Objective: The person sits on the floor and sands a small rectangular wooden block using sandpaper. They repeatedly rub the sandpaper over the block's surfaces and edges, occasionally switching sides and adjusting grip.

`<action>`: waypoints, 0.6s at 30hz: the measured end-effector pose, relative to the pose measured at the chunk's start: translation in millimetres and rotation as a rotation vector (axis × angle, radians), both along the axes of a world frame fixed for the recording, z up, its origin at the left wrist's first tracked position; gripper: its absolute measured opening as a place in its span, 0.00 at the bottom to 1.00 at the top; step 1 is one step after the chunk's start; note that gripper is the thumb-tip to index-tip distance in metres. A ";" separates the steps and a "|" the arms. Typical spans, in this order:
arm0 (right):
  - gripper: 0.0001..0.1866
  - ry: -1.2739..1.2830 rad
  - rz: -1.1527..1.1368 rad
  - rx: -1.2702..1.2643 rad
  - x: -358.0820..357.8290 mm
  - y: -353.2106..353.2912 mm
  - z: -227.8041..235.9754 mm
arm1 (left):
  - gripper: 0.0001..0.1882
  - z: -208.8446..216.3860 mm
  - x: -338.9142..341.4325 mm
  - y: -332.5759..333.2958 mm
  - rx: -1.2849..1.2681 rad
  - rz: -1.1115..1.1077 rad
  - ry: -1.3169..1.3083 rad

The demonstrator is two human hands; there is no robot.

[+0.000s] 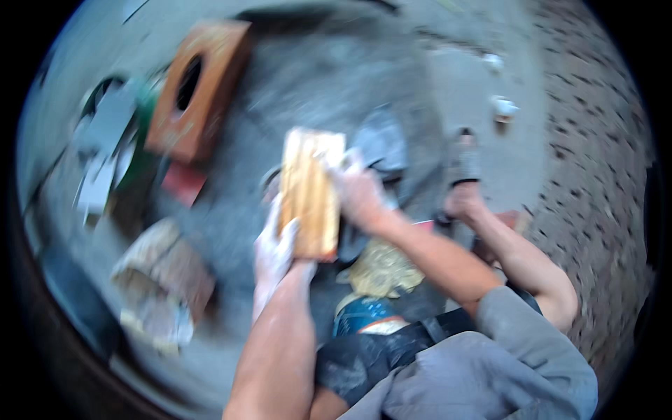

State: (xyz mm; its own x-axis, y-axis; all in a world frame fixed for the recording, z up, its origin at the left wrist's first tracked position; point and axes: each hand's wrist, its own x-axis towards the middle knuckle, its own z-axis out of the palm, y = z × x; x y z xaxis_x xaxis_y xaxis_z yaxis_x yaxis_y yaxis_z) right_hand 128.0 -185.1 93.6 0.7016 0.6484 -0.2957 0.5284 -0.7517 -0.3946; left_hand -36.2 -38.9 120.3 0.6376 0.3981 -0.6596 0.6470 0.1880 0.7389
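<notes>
A flat, yellow-brown wooden block [308,199] with lengthwise grooves or stripes stands out in the middle, above my left shin. My left hand [274,245], whitish with dust, grips its lower left edge, the thumb lying toward the face. Against the block's upper right side is my right hand [360,190], dusty too, its fingers bent and the tips at the face. Motion blur hides whether anything small is pinched there. Below the right hand lies a crumpled yellowish bag or cloth [385,269].
An orange-brown box [199,91] with an oval hole stands at upper left, beside pale flat pieces [105,154] and a red piece [184,183]. A worn sack-like container [164,269] sits at left. A blue-grey cloth-like thing [381,140] and a blue tub [367,315] are close by.
</notes>
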 end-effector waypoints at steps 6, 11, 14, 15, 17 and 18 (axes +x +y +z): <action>0.23 0.026 -0.102 0.061 26.4 9.5 -33.2 | 0.29 -9.2 2.8 -17.7 0.038 0.041 -0.181; 0.26 0.041 -0.128 0.198 -15.7 -19.0 -6.1 | 0.28 -10.2 -4.5 -9.1 0.014 0.075 -0.185; 0.22 0.048 -0.176 0.131 2.4 -14.1 -10.9 | 0.30 -14.0 -2.9 -12.3 0.025 0.057 -0.168; 0.21 0.014 -0.178 0.156 9.2 -12.8 -21.9 | 0.30 -12.2 -2.9 -13.3 0.034 0.039 -0.159; 0.24 0.038 -0.146 0.145 10.6 -6.4 -23.3 | 0.31 -11.1 -4.4 -8.0 0.078 0.012 -0.170; 0.25 0.058 -0.143 0.166 3.3 -8.8 -16.9 | 0.31 -15.4 -8.7 -6.0 0.042 0.054 -0.184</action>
State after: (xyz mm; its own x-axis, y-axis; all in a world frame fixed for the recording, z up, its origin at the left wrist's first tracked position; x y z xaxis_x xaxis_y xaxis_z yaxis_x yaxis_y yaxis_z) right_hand 131.3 -194.0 76.7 0.7748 0.5867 -0.2357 0.3937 -0.7393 -0.5462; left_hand -44.9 -44.9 104.9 0.7229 0.4597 -0.5159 0.4902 0.1850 0.8517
